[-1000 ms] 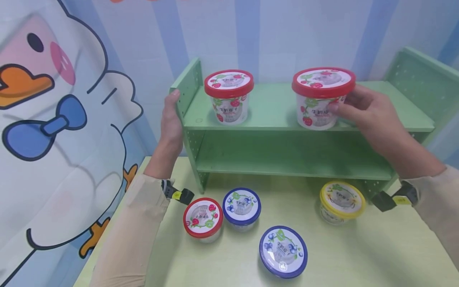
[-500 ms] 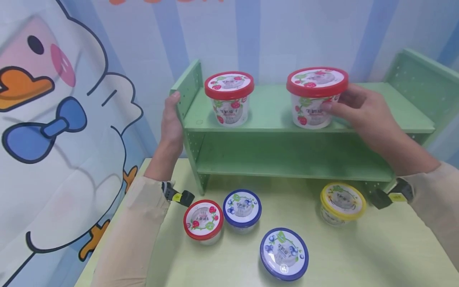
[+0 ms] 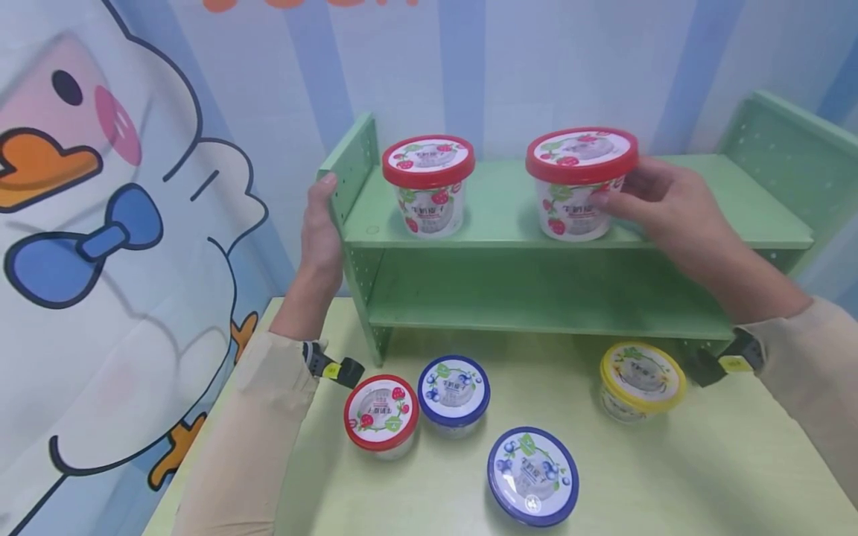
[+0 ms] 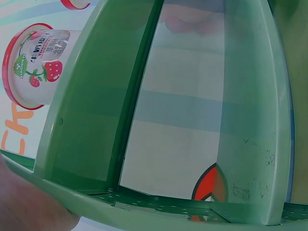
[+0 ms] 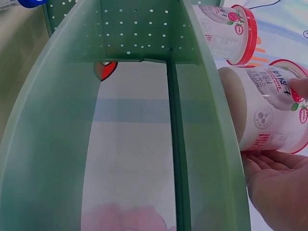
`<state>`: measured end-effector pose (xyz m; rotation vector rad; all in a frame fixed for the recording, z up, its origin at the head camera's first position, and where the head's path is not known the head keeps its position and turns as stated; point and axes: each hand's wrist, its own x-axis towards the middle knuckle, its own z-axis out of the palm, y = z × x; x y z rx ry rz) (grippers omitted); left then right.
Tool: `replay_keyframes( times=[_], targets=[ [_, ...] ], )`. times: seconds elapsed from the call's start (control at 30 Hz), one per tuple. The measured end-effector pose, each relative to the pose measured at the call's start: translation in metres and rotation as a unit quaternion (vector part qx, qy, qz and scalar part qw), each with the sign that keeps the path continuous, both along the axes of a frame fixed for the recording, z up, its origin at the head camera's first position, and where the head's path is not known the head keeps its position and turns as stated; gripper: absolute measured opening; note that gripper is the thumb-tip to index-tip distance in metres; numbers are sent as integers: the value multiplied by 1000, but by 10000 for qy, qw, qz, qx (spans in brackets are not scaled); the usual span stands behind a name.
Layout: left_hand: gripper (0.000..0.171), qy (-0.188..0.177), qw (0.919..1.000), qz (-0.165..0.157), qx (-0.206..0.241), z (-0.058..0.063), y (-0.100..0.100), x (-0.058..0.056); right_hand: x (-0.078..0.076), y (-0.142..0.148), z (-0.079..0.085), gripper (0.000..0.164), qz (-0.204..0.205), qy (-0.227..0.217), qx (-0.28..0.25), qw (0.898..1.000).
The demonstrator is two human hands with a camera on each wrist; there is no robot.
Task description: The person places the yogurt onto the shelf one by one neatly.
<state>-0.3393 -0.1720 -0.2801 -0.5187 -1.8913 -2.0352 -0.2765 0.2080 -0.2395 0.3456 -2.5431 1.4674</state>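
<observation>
A green shelf stands on a pale yellow table, a person's left hand laid straight against the outside of its left side, gripping nothing that shows. The right hand, part-closed with thumb in front and fingers behind, holds a red-lidded cup upright at the front of the top level. Over the past second the cup has moved left, narrowing the gap to a second cup near the left end, which suggests the work lies in where it sits along the shelf. (Four more wait on the table: one red-lidded, blue-lidded ones and one yellow-lidded.) The left wrist camera sees the wall through the shelf's open back; the right catches the held cup's pale base, hidden from the head camera, though whether it touches the shelf cannot be told.
</observation>
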Motion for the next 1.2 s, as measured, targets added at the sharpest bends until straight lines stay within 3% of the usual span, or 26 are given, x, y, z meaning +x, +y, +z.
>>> replay_keyframes(
  times=[0.33,1.2],
  targets=[
    [55,-2,10000,9,-82,0,0,1,-3,-1,0,62,2,30,146,9999],
    [62,-31,9997,127,-191,0,0,1,-17,1,12,72,150,-648,312,9973]
  ],
)
